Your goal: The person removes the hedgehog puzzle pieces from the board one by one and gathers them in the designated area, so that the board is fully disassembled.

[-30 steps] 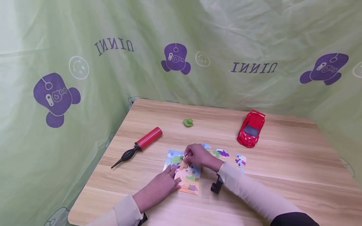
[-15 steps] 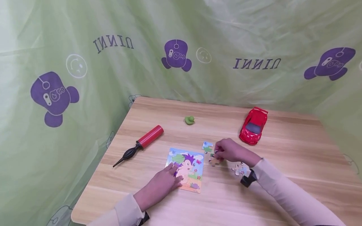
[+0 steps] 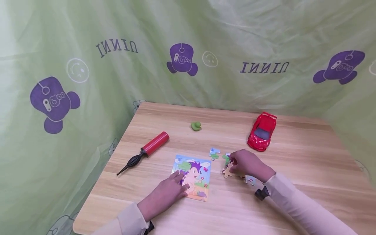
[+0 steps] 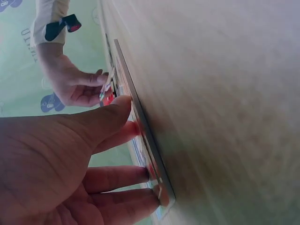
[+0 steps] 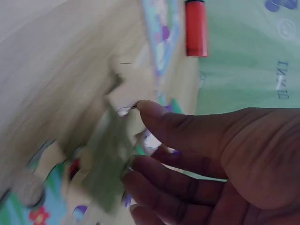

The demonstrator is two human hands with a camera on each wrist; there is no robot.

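Note:
A square hedgehog jigsaw puzzle [image 3: 195, 176] lies flat near the middle of the table. My left hand [image 3: 164, 195] rests its fingertips on the puzzle's left side, fingers loosely spread. In the left wrist view, the thumb [image 4: 117, 112] lies along the near edge of the puzzle's thin board [image 4: 145, 126]. To the right of the puzzle, my right hand [image 3: 248, 163] pinches a jigsaw piece [image 3: 227, 173] between thumb and fingers, low over other loose pieces. The right wrist view shows plain, tan piece surfaces [image 5: 136, 91] by the thumb, partly blurred; the hand hides some pieces.
One loose jigsaw piece [image 3: 214, 154] lies just right of the puzzle's upper corner. A red hand pump [image 3: 155, 143] with a black nozzle is at the left, a small green duck [image 3: 196, 126] behind, and a red toy car [image 3: 262, 132] at back right. Green cloth [image 3: 220, 88] hangs around the table.
My right hand has moved right, off the puzzle and over the loose pieces, carrying a tan piece. The puzzle picture is uncovered there. My left hand stays on the puzzle.

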